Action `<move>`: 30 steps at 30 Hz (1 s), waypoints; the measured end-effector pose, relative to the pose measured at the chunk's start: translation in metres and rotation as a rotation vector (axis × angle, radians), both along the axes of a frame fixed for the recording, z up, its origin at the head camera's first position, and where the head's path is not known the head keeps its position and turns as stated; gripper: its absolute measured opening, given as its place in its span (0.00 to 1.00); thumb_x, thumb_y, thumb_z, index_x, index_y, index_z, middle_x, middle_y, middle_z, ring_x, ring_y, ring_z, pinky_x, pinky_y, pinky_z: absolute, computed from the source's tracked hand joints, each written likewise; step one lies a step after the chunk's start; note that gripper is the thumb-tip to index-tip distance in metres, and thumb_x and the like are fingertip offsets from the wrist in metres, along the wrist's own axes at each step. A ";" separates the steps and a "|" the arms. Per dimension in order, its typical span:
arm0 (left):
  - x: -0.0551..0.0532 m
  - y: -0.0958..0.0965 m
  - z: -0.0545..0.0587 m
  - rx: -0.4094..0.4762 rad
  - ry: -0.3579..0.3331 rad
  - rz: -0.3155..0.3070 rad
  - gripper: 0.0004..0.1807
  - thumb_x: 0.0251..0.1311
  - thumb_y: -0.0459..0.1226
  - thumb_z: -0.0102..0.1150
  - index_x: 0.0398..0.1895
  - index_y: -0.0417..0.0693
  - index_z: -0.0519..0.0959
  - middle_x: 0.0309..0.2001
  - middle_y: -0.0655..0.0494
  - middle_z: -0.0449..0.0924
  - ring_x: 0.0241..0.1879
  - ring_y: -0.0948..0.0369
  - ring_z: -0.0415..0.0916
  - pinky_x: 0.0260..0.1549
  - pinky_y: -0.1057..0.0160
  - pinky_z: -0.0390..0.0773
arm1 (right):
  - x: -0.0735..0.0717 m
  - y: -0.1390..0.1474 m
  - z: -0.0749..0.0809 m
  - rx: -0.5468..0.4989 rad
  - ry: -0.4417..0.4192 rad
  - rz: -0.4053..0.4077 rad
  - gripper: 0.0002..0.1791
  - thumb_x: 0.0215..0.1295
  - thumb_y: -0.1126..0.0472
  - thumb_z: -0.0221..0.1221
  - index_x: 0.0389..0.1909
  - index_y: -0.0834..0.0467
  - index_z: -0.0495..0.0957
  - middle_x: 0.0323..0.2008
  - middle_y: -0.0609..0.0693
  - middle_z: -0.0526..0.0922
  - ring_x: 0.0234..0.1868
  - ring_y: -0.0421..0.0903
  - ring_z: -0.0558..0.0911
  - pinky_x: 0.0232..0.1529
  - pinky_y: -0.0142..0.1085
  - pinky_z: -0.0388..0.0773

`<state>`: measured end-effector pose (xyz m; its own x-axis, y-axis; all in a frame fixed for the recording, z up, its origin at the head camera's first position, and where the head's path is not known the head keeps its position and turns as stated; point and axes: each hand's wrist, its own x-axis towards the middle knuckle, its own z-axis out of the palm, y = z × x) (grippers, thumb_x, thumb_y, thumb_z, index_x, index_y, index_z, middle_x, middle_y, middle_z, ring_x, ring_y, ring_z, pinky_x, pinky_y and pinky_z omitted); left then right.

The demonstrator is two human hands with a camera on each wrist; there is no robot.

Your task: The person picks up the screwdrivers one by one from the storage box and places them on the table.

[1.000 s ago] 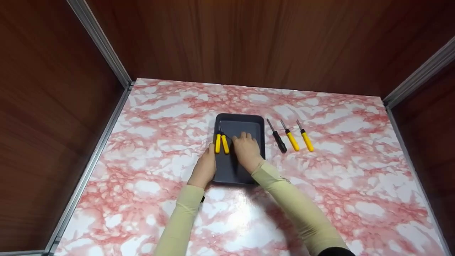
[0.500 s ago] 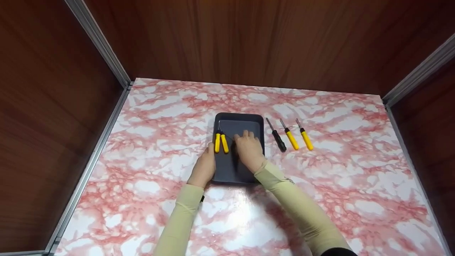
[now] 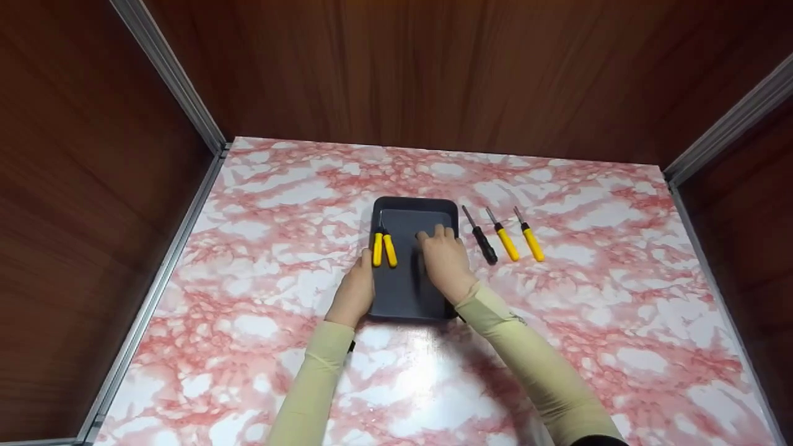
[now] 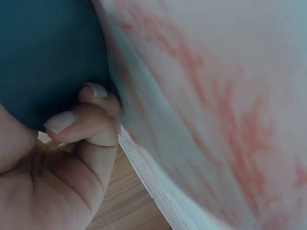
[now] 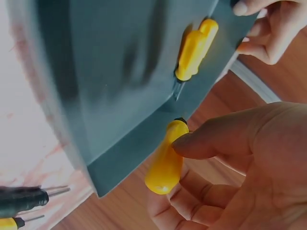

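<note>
A dark grey rectangular tray [image 3: 403, 297] lies on the table. My left hand [image 3: 353, 291] grips its left side, the thumb at the rim; in the left wrist view, curled fingers [image 4: 91, 127] hold the tray's edge. Inside, along the left side, lie two yellow-handled screwdrivers [image 3: 389, 251], their handles side by side. My right hand [image 3: 447, 263] is over the right half of the tray. Between its thumb and fingers it pinches a third yellow-handled screwdriver [image 5: 165, 165], whose shaft is hidden in the right wrist view.
Right of the tray, on the red-and-white marbled table [image 3: 607, 297], lie a black-handled screwdriver [image 3: 484, 246] and two yellow-handled ones [image 3: 507, 243], tips pointing away. Brown wood-look panels [image 3: 433, 80] with grey metal frames enclose the back and sides.
My right hand has moved rightward within the tray, away from the two screwdrivers there. My left hand keeps its grip on the tray's left side.
</note>
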<state>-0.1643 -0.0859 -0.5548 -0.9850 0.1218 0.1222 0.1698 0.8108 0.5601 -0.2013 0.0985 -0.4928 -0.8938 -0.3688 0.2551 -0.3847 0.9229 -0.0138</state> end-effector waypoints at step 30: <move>-0.001 0.000 0.001 0.006 -0.006 0.001 0.14 0.68 0.25 0.41 0.56 0.37 0.59 0.41 0.43 0.75 0.34 0.47 0.78 0.34 0.51 0.77 | 0.017 0.023 0.002 -0.063 0.052 0.000 0.17 0.57 0.76 0.55 0.46 0.60 0.78 0.34 0.65 0.73 0.38 0.63 0.75 0.30 0.49 0.77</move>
